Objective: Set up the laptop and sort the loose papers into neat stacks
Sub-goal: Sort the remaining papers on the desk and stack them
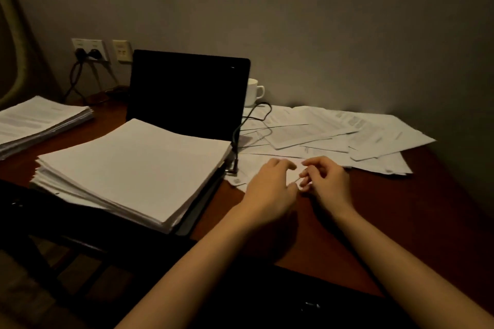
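Note:
A black laptop (187, 93) stands open with a dark screen at the back of the brown desk (387, 222). A thick stack of blank white paper (133, 165) lies over its keyboard area. A second stack of printed sheets (34, 120) sits at the far left. Loose printed papers (347, 133) lie scattered and overlapping on the right. My left hand (270, 187) and my right hand (327, 184) meet at the near corner of a loose sheet (254, 165). Both have curled fingers pinching its edge.
A white cup (254, 91) stands behind the laptop's right edge. A black cable (251, 125) runs from the laptop's right side over the loose papers. Wall sockets (91, 49) with plugs are at the back left. A dark chair back (80, 222) crosses the lower left.

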